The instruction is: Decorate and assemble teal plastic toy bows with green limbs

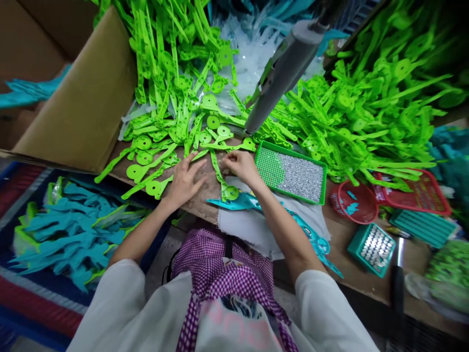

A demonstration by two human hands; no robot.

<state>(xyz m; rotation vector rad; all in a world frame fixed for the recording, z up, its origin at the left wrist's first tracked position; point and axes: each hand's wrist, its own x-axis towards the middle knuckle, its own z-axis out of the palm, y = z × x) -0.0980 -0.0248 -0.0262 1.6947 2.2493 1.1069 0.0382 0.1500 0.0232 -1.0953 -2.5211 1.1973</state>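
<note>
My left hand (186, 182) lies with its fingers spread over the worktable, at the edge of a group of bright green plastic parts (157, 171), each long with a round disc end. Close by on the right, my right hand (241, 165) is closed in a pinch; whatever it holds is too small or hidden to make out. Between the hands a single green part (218, 172) points toward me, its disc end near a turquoise plastic part (315, 239). That part rests on a white cloth (238, 220), partly under my right forearm. Right of my hand sits a green tray (269, 168) holding many tiny silvery metal pieces.
A grey power screwdriver (282, 73) hangs above the table, tip down. Green parts heap up behind. At right are a red basket (353, 200), a teal box of metal pieces (372, 249) and a hammer (397, 278). Cardboard (80, 98) stands left, above a bin of turquoise parts (80, 225).
</note>
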